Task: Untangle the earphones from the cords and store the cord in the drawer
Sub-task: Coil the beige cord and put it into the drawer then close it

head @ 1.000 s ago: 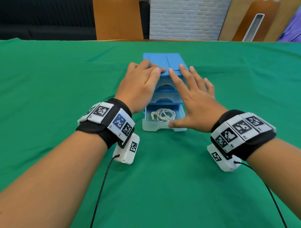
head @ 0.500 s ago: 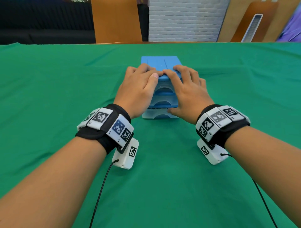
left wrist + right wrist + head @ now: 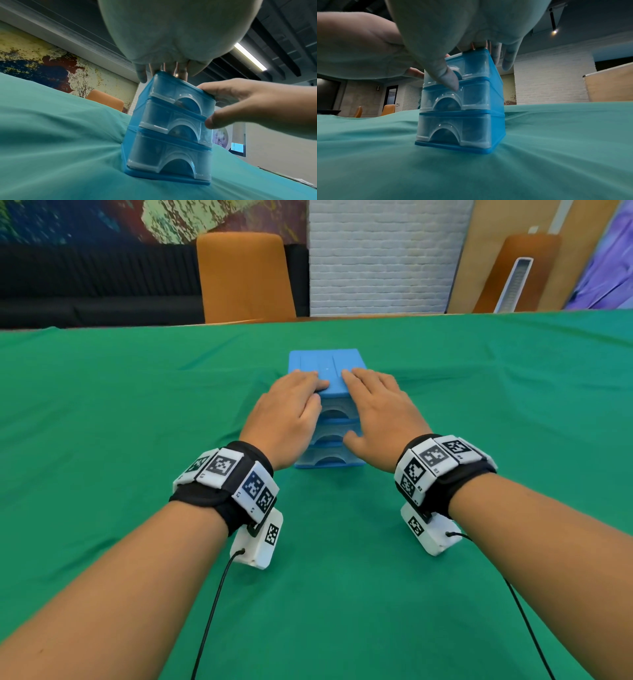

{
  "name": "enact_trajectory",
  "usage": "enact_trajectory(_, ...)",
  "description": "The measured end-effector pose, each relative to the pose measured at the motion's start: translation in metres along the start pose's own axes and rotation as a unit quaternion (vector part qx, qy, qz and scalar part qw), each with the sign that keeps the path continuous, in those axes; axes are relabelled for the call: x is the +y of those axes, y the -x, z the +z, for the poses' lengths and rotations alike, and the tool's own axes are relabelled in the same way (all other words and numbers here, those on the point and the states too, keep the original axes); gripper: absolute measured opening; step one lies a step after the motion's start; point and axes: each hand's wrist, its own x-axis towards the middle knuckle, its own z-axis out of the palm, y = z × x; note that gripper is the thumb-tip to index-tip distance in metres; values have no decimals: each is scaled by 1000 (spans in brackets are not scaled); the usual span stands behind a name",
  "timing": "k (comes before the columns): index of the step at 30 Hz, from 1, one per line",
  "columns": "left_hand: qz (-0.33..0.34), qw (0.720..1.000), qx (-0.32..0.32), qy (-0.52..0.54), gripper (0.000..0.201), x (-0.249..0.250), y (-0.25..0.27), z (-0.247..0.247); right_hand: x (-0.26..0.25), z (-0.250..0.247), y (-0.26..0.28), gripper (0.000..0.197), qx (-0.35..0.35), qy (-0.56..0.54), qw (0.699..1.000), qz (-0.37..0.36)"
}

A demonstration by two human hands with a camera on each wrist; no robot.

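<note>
A small blue drawer unit (image 3: 325, 364) with three clear drawers stands on the green cloth, and all three drawers sit flush. My left hand (image 3: 301, 392) lies flat on the left of its top, fingers straight. On the right of the top lies my right hand (image 3: 370, 395), with its thumb (image 3: 449, 78) touching the front near the middle drawer (image 3: 460, 97). The bottom drawer (image 3: 329, 460) shows only its cloudy front (image 3: 168, 159). No cord or earphones are in view.
The green-covered table (image 3: 137, 440) stretches wide on all sides of the unit. An orange chair (image 3: 245, 275) stands behind the far edge, before a white brick wall (image 3: 383, 251). Black cables (image 3: 209, 618) trail from both wrist cameras towards me.
The bottom drawer stood open with a coiled white cord in it; my right hand pushed it in, then rose onto the unit's top. My left hand stayed on top.
</note>
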Motion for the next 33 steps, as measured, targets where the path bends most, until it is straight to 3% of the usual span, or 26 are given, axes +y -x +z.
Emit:
enact_trajectory(18,-18,996,-55,-64,35,11,-7,-11,-2,-22,-5,75,-42,-62,997,26)
enact_trajectory(33,8,995,-35,-91,26,1,-29,-12,10,-12,-21,54,36,-170,984,36)
